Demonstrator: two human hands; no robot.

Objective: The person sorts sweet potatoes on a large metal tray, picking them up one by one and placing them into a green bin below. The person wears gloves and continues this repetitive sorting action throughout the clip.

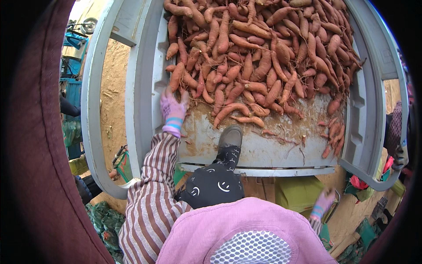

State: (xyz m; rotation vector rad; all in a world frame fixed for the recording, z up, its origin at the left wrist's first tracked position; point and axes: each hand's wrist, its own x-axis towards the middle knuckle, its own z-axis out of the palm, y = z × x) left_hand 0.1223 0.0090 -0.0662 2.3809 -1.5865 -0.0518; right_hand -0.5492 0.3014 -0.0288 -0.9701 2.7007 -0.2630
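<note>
My left hand (173, 107), in a pink glove with blue stripes at the wrist, touches the left edge of a sweet potato heap (257, 59). Its thumb and fingers are apart at the lower end of one sweet potato (177, 76); whether they grip it I cannot tell. Low on the right, my right hand (322, 202), gloved the same way, is blurred beside a yellow-green bag (295, 194) and a thin metal rod. Its fingers do not show clearly. The heap lies in a grey metal truck bed (263, 155), roots and soil around it.
A shoe (230, 136) stands on the bed near its rear edge. Grey side rails (138, 99) flank the load. Small sweet potatoes (334, 137) lie at the right wall. Another person's gloved hand (401, 156) is by the right rail. Green mesh bags (105, 224) sit on the ground.
</note>
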